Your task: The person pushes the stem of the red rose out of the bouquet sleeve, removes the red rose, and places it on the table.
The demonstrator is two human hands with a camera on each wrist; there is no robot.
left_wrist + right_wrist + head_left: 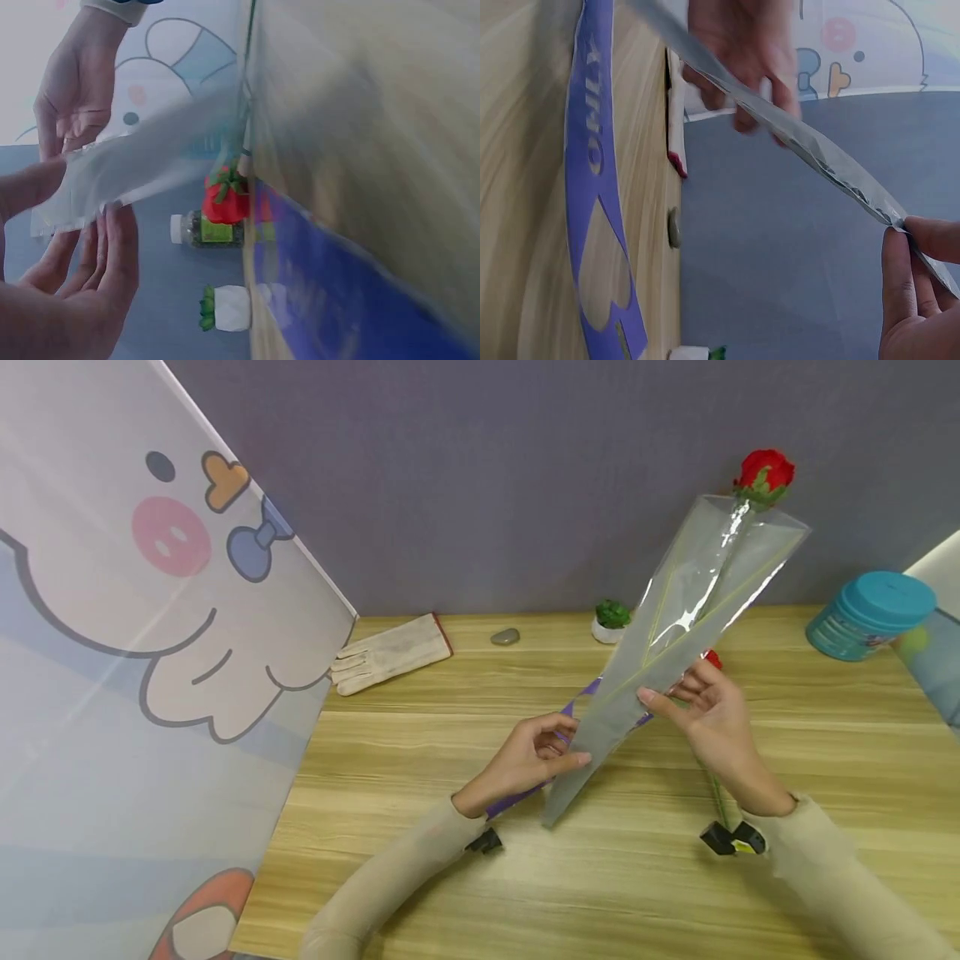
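A red rose [765,477] stands in a tapered grey and clear flower sleeve [626,710] with yellow lines, its bloom above the sleeve's wide end. My left hand [528,756] pinches the sleeve near its narrow end. Higher up, at the right edge, my right hand [712,718] pinches it between thumb and fingers. On the table beneath lies a purple flower sleeve [596,165] marked "ONLY", with a heart-shaped window. A second red rose [226,196] lies on the table; in the head view my right hand and the sleeve hide much of it.
Along the back lie a pale glove [397,653] and a grey stone [506,636], with a small potted plant [611,620] nearby. A teal lidded tub [862,618] stands at right. The left wrist view shows a white-capped jar [217,229]. A printed panel [150,677] borders the left.
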